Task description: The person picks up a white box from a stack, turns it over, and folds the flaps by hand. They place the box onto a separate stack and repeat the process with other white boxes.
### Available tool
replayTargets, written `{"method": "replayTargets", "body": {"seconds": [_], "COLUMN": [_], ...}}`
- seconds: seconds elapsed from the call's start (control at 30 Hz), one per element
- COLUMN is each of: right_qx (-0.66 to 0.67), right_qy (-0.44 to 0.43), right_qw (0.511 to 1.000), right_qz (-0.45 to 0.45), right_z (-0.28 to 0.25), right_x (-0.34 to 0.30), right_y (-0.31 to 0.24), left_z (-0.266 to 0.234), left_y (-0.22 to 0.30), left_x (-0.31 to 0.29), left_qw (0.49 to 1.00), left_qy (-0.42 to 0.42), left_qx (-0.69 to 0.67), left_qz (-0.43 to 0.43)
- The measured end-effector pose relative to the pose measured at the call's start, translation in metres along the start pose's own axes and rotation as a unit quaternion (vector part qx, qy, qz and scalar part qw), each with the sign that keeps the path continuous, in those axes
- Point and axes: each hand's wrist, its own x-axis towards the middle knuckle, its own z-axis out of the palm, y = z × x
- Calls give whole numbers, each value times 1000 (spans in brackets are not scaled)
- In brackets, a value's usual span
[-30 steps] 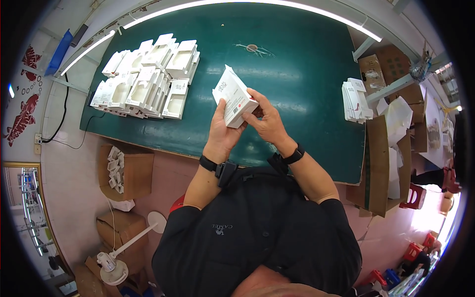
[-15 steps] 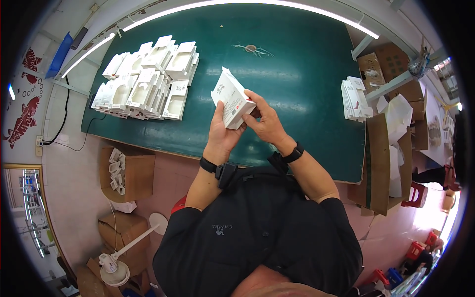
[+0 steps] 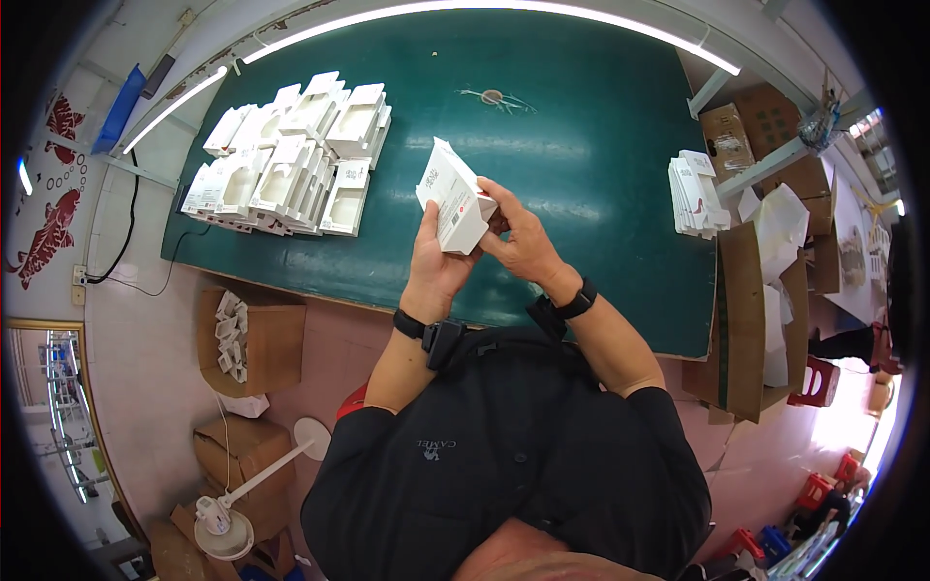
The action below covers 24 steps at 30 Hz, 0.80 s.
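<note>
Head view: left hand (image 3: 432,259) and right hand (image 3: 526,244) both clamped on one white carton (image 3: 453,198).

Cannot see most fingers of the left hand (image 3: 434,257), tucked behind the box (image 3: 452,201) over the table (image 3: 610,266), nor the box's far side, nor the lower fingers of the right hand (image 3: 524,242). Cannot make out the small round thing (image 3: 492,97) on the table's far half. Cannot see the bottom of the pile (image 3: 286,160) on the table's left end, nor the middle of the table's near edge behind the shirt (image 3: 513,416). Left of the table, can see only part of the gold frame (image 3: 48,323), cut off by the dark rim; well to its right, only a blurred, tiny person (image 3: 828,511).
</note>
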Motion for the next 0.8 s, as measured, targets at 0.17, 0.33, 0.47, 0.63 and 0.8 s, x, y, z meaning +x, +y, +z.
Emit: {"method": "replayTargets", "body": {"seconds": [0.17, 0.33, 0.47, 0.63, 0.8], "right_qx": [-190, -309, -328, -325, -330], "right_qy": [105, 192, 194, 191, 172], "right_qw": [974, 918, 910, 910, 908], "right_qz": [-66, -157, -160, -171, -192], "right_z": [8, 8, 4, 5, -4], "right_x": [1, 6, 7, 3, 2], "right_y": [-10, -5, -1, -9, 6], "left_z": [4, -4, -6, -10, -13], "left_y": [-5, -14, -17, -17, -12], "left_x": [0, 6, 5, 5, 2], "left_qw": [999, 997, 996, 996, 995], "left_qy": [23, 40, 64, 73, 97], "left_qx": [33, 43, 49, 31, 20], "left_qz": [35, 52, 47, 46, 24]}}
